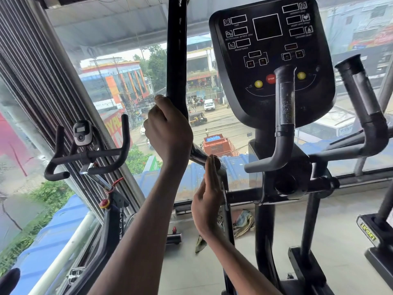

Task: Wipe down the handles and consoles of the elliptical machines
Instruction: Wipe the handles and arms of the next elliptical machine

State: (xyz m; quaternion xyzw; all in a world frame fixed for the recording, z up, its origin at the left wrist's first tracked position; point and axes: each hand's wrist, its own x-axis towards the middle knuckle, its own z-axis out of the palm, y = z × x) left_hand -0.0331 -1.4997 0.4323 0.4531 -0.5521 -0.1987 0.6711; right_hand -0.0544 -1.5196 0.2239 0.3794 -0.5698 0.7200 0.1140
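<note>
The elliptical's black console (270, 60) with a red STOP button stands at upper centre. Its long black left moving handle (176, 50) runs from the top of the view down to a joint. My left hand (168, 130) grips this handle around its bend. Below it, my right hand (207, 196) has straight fingers pressed flat against the handle's lower end near the joint. No cloth shows plainly in either hand. Two fixed grey grips (284, 116) (361, 99) rise in front of the console.
A crumpled cloth (243, 222) lies on the floor behind the frame, and a greenish rag (200, 243) shows below my right wrist. A spin bike (87, 154) stands at the left by the glass window. Another machine's base (374, 235) sits at the right.
</note>
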